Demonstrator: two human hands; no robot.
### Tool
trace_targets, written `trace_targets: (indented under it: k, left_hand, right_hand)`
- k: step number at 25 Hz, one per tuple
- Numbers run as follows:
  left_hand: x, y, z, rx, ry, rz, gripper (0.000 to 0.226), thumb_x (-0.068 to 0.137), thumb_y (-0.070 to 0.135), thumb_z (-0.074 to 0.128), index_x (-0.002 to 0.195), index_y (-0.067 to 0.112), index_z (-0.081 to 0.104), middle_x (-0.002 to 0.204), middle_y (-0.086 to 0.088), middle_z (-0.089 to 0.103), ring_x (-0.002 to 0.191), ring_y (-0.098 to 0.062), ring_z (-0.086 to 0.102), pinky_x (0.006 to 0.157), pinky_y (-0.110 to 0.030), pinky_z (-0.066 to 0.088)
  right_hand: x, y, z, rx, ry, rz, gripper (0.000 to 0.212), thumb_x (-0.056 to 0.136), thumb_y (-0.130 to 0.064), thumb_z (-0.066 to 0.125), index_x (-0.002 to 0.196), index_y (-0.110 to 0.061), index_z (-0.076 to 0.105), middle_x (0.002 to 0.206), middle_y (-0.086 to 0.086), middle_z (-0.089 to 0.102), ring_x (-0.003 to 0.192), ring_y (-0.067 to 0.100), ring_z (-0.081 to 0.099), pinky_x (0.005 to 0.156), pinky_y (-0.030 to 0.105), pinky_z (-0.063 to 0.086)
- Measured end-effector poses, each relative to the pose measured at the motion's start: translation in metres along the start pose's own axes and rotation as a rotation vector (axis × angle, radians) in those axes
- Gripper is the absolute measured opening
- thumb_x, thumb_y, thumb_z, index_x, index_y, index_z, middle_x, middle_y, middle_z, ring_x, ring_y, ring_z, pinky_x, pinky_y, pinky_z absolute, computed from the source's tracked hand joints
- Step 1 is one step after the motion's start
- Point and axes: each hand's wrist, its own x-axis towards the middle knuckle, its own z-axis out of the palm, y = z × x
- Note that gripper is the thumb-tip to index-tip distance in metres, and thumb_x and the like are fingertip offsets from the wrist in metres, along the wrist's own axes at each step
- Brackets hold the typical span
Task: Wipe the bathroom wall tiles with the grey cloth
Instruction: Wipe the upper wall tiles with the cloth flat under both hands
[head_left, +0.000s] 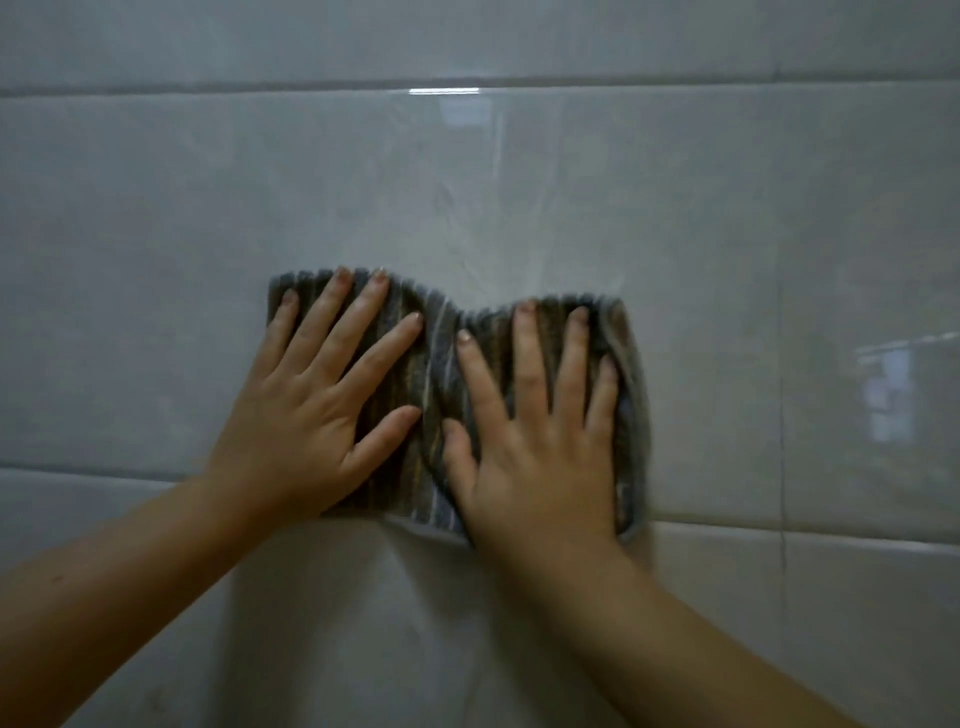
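The person is pressing both hands flat against the grey cloth (439, 374), which is lying spread against the wall tiles (675, 218) near the middle of the view. The left hand (306, 415) is covering the cloth's left half, its 4 fingers straight and fanned wide, the tips reaching close to the cloth's top edge, the thumb stretching out to the right over the striped fabric. The right hand (540, 452) is covering the right half in the same way, fingers straight and slightly apart, thumb pointing up and left toward the middle of the cloth. Neither hand is curling round or pinching the fabric; both are pushing it onto the tile with flat palms. The 2 thumbs are sitting near each other but apart, and between them the cloth is bunching into a few slanting folds. The cloth's top edge is dipping in the middle, between the 2 sets of fingertips, and its right edge is folding over just beside the right hand's little finger. Its lower edge is lying close to the horizontal grout line (779, 531) that is running below the big glossy tile. A bright strip of reflected light (444, 91) is shining on a 2nd grout line (208, 89) higher up.
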Motion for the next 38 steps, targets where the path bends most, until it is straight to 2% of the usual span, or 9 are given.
trace_targets:
  k: [5,11,15,19,21,25,27,31,38]
  left_hand:
    - [-0.036,0.057,0.008,-0.054,0.010,-0.093,0.065,0.100,0.058,0.026,0.154,0.023,0.029,0.165,-0.009,0.018,0.153,-0.031,0.013,0.119,-0.061,0.016]
    - [0.017,0.121,0.009,-0.068,-0.027,0.002,0.067,0.097,0.062,0.034,0.155,0.028,0.029,0.165,-0.007,0.018,0.153,-0.029,0.009,0.121,-0.058,0.012]
    - [0.011,0.073,0.005,-0.022,-0.052,0.001,0.067,0.098,0.064,0.029,0.156,0.031,0.024,0.166,-0.005,0.014,0.154,-0.026,0.006,0.122,-0.055,0.010]
    - [-0.028,0.032,0.008,-0.038,-0.020,-0.097,0.066,0.099,0.063,0.024,0.156,0.030,0.022,0.166,-0.005,0.013,0.154,-0.026,0.007,0.121,-0.057,0.013]
    - [-0.047,0.042,0.012,-0.049,-0.005,-0.103,0.066,0.099,0.062,0.025,0.156,0.029,0.022,0.166,-0.007,0.015,0.153,-0.029,0.009,0.120,-0.058,0.013]
    - [-0.073,0.078,0.016,-0.091,-0.016,0.057,0.066,0.098,0.063,0.032,0.155,0.029,0.029,0.165,-0.007,0.019,0.153,-0.030,0.013,0.119,-0.058,0.015]
    - [-0.071,0.067,0.017,-0.082,-0.012,0.100,0.066,0.097,0.063,0.035,0.154,0.030,0.032,0.164,-0.007,0.020,0.153,-0.029,0.013,0.120,-0.057,0.015]
    - [-0.058,0.011,0.009,-0.071,-0.006,0.036,0.065,0.097,0.062,0.035,0.155,0.031,0.030,0.165,-0.005,0.017,0.153,-0.027,0.010,0.122,-0.055,0.012]
    - [-0.133,-0.014,0.012,-0.085,-0.014,0.035,0.065,0.097,0.062,0.040,0.154,0.031,0.032,0.165,-0.005,0.019,0.153,-0.028,0.011,0.121,-0.057,0.015]
  right_hand:
    - [-0.044,0.037,-0.013,0.017,-0.029,-0.094,0.060,0.087,-0.049,0.051,0.144,-0.032,0.044,0.156,0.011,0.031,0.145,0.041,0.020,0.113,0.055,0.018]
    - [-0.050,0.122,-0.036,-0.111,-0.029,-0.018,0.060,0.089,-0.048,0.042,0.145,-0.025,0.043,0.155,0.019,0.029,0.143,0.048,0.017,0.111,0.061,0.017]
    - [-0.032,0.081,-0.026,-0.136,-0.025,0.092,0.062,0.091,-0.049,0.038,0.149,-0.024,0.037,0.156,0.022,0.024,0.143,0.050,0.011,0.113,0.063,0.010]
    - [-0.026,0.023,-0.012,-0.085,-0.026,0.056,0.062,0.090,-0.049,0.040,0.149,-0.026,0.037,0.157,0.019,0.025,0.144,0.048,0.014,0.114,0.061,0.011]
    - [-0.051,0.018,-0.011,-0.069,-0.045,-0.007,0.063,0.089,-0.048,0.042,0.148,-0.027,0.038,0.157,0.017,0.026,0.144,0.046,0.016,0.113,0.059,0.013]
    - [-0.098,0.045,-0.026,-0.107,-0.094,-0.064,0.066,0.085,-0.049,0.046,0.146,-0.030,0.036,0.157,0.014,0.024,0.145,0.044,0.015,0.110,0.061,0.020]
    - [-0.093,0.041,-0.026,-0.138,-0.082,-0.003,0.066,0.086,-0.050,0.043,0.147,-0.029,0.032,0.157,0.016,0.023,0.145,0.046,0.013,0.111,0.062,0.016]
    - [-0.056,-0.010,-0.008,-0.124,-0.063,0.135,0.066,0.088,-0.049,0.037,0.150,-0.027,0.028,0.158,0.020,0.017,0.145,0.048,0.008,0.113,0.062,0.007]
    - [-0.104,-0.062,0.005,-0.083,-0.103,-0.010,0.068,0.086,-0.048,0.037,0.149,-0.022,0.029,0.158,0.023,0.017,0.143,0.051,0.009,0.110,0.065,0.011]
